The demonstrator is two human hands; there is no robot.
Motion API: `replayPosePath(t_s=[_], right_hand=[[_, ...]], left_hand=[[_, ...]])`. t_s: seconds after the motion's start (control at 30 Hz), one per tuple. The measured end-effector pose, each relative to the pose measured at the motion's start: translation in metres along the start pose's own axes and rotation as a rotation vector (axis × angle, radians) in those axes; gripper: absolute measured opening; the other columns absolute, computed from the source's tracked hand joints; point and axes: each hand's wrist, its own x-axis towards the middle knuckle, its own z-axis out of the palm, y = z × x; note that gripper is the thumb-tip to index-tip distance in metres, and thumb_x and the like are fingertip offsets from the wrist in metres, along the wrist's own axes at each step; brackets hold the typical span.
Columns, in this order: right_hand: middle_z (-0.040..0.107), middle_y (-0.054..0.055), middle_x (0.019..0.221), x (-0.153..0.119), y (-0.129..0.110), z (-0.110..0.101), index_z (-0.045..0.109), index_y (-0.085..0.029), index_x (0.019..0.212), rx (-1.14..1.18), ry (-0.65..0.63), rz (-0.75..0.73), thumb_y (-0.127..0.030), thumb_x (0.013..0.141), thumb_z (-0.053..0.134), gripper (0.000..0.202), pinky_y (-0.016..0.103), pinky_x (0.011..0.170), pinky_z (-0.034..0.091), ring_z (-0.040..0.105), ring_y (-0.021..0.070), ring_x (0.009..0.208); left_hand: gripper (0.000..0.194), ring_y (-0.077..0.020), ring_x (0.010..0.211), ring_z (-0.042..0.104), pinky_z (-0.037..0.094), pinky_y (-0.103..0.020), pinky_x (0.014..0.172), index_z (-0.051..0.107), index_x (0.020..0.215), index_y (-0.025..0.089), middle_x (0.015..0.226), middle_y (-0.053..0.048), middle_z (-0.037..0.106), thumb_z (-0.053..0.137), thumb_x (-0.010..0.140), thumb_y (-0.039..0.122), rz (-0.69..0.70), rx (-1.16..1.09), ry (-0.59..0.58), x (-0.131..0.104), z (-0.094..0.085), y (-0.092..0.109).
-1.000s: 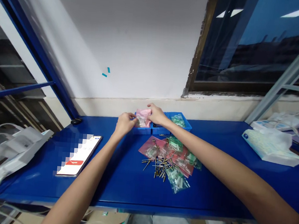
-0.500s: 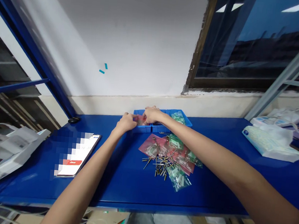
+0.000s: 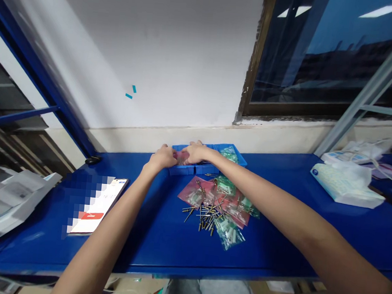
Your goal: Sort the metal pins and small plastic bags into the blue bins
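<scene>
Both hands are at the blue bins (image 3: 189, 169) by the wall. My left hand (image 3: 164, 157) is at the left bin's edge, its fingers closed on a pink bag (image 3: 180, 156). From the right, my right hand (image 3: 194, 152) reaches over the bins, its fingers closed on the same bag's other side. Green bags (image 3: 229, 153) lie in the right bin. In front of the bins is a pile of pink bags (image 3: 194, 191) and green bags holding small white pieces (image 3: 230, 233), with loose metal rivets (image 3: 207, 216) among them.
On the left of the blue table (image 3: 159, 249) lie a phone (image 3: 103, 207) and a white device with cables (image 3: 13, 199). A tissue pack (image 3: 343, 185) sits at the right. Behind the bins stands the wall (image 3: 149, 136).
The view has shifted slightly. My right hand has turned a little, with its fingers lower around the pink bag. Both hands remain at the left bin.
</scene>
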Motion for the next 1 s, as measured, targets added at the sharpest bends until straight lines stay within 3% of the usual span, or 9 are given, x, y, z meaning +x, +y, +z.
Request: replayPosePath(t_s=[0.07,0.17,0.23,0.3,0.43,0.6,0.8,0.9,1.0], right_hand=[[0.048,0.017,0.144,-0.007,0.008,0.0,0.051,-0.027,0.146,0.017,0.087,-0.044,-0.037,0.082,0.069,0.067,0.052,0.103,0.038,0.037,0.0421,0.136],[0.053,0.018,0.136,-0.031,0.022,0.004,0.058,-0.017,0.137,0.081,0.331,-0.152,-0.03,0.09,0.058,0.048,0.045,0.104,0.037,0.045,0.0346,0.128],[0.059,0.015,0.126,-0.056,0.03,0.009,0.065,-0.016,0.123,0.136,0.482,-0.188,-0.03,0.093,0.054,0.036,0.041,0.103,0.038,0.05,0.0304,0.121],[0.062,0.011,0.117,-0.085,0.037,0.018,0.066,-0.019,0.117,0.158,0.549,-0.219,-0.029,0.095,0.05,0.029,0.039,0.102,0.037,0.051,0.0272,0.117],[0.065,0.008,0.106,-0.133,0.05,0.043,0.068,-0.021,0.106,0.188,0.567,-0.231,-0.028,0.096,0.049,0.023,0.039,0.096,0.04,0.055,0.0247,0.106],[0.067,0.009,0.101,-0.15,0.062,0.068,0.07,-0.021,0.104,0.164,0.556,-0.229,-0.027,0.098,0.045,0.027,0.04,0.093,0.041,0.056,0.0256,0.103],[0.07,0.01,0.1,-0.146,0.062,0.073,0.071,-0.018,0.104,0.125,0.481,-0.267,-0.022,0.098,0.044,0.028,0.04,0.093,0.042,0.058,0.0247,0.099],[0.071,0.008,0.101,-0.146,0.063,0.073,0.071,-0.02,0.105,0.129,0.462,-0.267,-0.023,0.098,0.046,0.027,0.039,0.092,0.042,0.059,0.0243,0.099],[0.071,0.009,0.102,-0.145,0.066,0.075,0.071,-0.019,0.107,0.123,0.449,-0.256,-0.025,0.098,0.046,0.027,0.038,0.093,0.042,0.059,0.0245,0.1]], left_hand=[[0.05,-0.0321,0.108,0.064,0.051,-0.041,0.093,0.069,0.123,0.016,0.119,-0.018,0.064,0.063,0.077,0.034,-0.033,-0.002,0.04,-0.006,-0.003,0.001],[0.045,-0.0321,0.104,0.065,0.052,-0.042,0.089,0.072,0.12,0.016,0.119,-0.018,0.065,0.059,0.078,0.026,-0.028,-0.043,0.197,-0.019,-0.011,0.009],[0.04,-0.0307,0.1,0.065,0.051,-0.042,0.088,0.074,0.115,0.016,0.116,-0.018,0.066,0.055,0.081,0.024,0.039,-0.083,0.32,-0.031,-0.016,0.019],[0.038,-0.0254,0.091,0.065,0.051,-0.039,0.085,0.074,0.113,0.017,0.106,-0.014,0.068,0.051,0.084,0.023,0.154,-0.138,0.354,-0.043,-0.02,0.032],[0.036,-0.0193,0.08,0.065,0.05,-0.033,0.078,0.072,0.112,0.021,0.094,-0.007,0.072,0.048,0.085,0.019,0.413,-0.221,0.122,-0.062,-0.012,0.051],[0.042,-0.0215,0.091,0.066,0.05,-0.035,0.081,0.073,0.114,0.024,0.105,-0.008,0.073,0.047,0.083,0.014,0.602,-0.158,-0.05,-0.068,0.015,0.059],[0.047,-0.0225,0.09,0.066,0.051,-0.035,0.078,0.074,0.113,0.023,0.104,-0.01,0.071,0.043,0.081,0.011,0.59,-0.035,-0.064,-0.071,0.024,0.062],[0.046,-0.0215,0.094,0.066,0.052,-0.035,0.085,0.072,0.117,0.021,0.108,-0.011,0.07,0.042,0.084,0.011,0.586,-0.074,-0.025,-0.076,0.02,0.067],[0.039,-0.0223,0.107,0.063,0.049,-0.037,0.096,0.065,0.126,0.019,0.119,-0.011,0.068,0.041,0.097,0.024,0.634,-0.165,0.018,-0.083,0.021,0.077]])
